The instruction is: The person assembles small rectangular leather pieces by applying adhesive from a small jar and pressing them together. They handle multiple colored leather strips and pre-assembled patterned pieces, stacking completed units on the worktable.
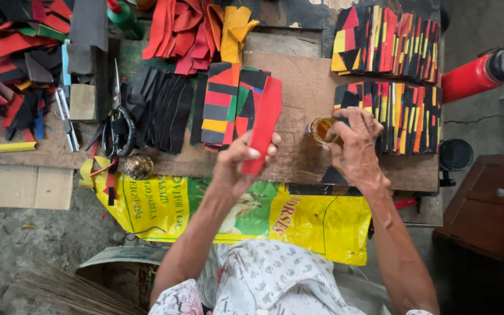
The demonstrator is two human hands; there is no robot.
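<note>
The red strip (pixel 263 123) is held up over the wooden board (pixel 298 99), near its middle. Its long axis runs from lower left to upper right, tilted a little away from the person. The left hand (pixel 241 163) holds it at the lower end, with fingers closed around it, so most of the strip stands free above the grip.

To the right of the strip, near but apart from it, sits a small glass jar (pixel 320 129) with amber liquid. The right hand (pixel 354 143) is at this jar, fingers bent down over its far side; I cannot tell whether it grips the jar or something thin dipped in it. So the jar lies on the right-hand side of the strip, and the right hand is much nearer to it.

Left of the strip lie striped patchwork pieces (pixel 226 105) and black strips (pixel 161 108), then scissors (pixel 118 125). Stacks of coloured pieces (pixel 389 76) fill the right end of the board.
</note>
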